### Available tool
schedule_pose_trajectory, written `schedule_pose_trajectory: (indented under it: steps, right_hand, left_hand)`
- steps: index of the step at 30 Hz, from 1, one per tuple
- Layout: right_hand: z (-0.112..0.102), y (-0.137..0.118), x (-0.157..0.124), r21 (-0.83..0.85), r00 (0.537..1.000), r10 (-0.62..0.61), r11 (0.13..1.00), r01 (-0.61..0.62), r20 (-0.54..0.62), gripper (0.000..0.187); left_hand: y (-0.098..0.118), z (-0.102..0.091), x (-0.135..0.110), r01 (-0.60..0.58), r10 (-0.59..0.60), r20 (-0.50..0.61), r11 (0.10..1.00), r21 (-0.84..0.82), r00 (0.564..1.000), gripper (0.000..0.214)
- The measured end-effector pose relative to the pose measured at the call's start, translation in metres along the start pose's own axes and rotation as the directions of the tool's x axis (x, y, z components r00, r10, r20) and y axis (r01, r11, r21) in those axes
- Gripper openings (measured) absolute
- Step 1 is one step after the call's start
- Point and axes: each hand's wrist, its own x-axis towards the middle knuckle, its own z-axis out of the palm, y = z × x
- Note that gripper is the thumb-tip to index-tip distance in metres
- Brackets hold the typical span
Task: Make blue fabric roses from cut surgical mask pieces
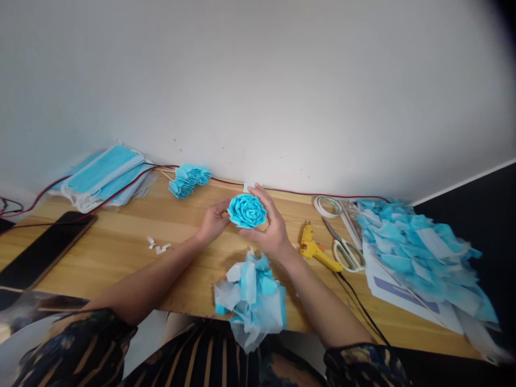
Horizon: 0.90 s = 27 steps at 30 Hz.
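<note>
A round blue fabric flower [247,210] with many layered petals is held over the middle of the table. My left hand [214,220] pinches at its left edge, partly behind the petals. Around its right side curls my right hand [271,226], thumb below and fingers above. Any stem under the flower is hidden. Close in front of me, a loose pile of cut blue and white fabric pieces [253,295] overhangs the table's near edge. Right of my right hand lies a yellow glue gun [316,250], with white-handled scissors [342,247] beside it.
Finished-looking blue flowers [189,180] lie near the wall, left of a stack of face masks [107,174] further left. A phone [46,250] rests front left. White tape [327,206] and a large heap of blue pieces [419,258] are at right. A red-black cable [290,192] runs along the wall.
</note>
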Motion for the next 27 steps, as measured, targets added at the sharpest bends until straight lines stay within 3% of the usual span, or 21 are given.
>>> schedule_pose_trajectory:
  steps: [2,5,10,27]
  right_hand:
    - [-0.0026,0.0007,-0.001,0.018,0.999,-0.008,1.0,0.007,0.035,0.107]
    - [-0.0032,0.0027,-0.0024,0.062,0.999,-0.045,0.997,0.043,0.026,0.118]
    - [0.0003,0.0057,-0.003,0.062,0.999,-0.036,0.998,0.034,0.026,0.119]
    - [0.0032,0.0038,-0.0042,0.058,1.0,0.011,0.998,-0.012,0.009,0.108]
  left_hand:
    - [-0.0016,-0.0018,0.0002,-0.007,0.007,-0.005,1.0,0.011,1.0,0.011]
    - [-0.0044,-0.0036,0.0003,0.003,-0.002,-0.031,1.0,0.022,1.0,0.009]
    - [-0.0082,-0.0037,-0.0009,0.051,-0.05,-0.05,0.998,0.028,0.998,0.009]
    - [-0.0088,-0.0044,0.0001,-0.063,0.063,0.005,0.992,0.112,0.998,0.021]
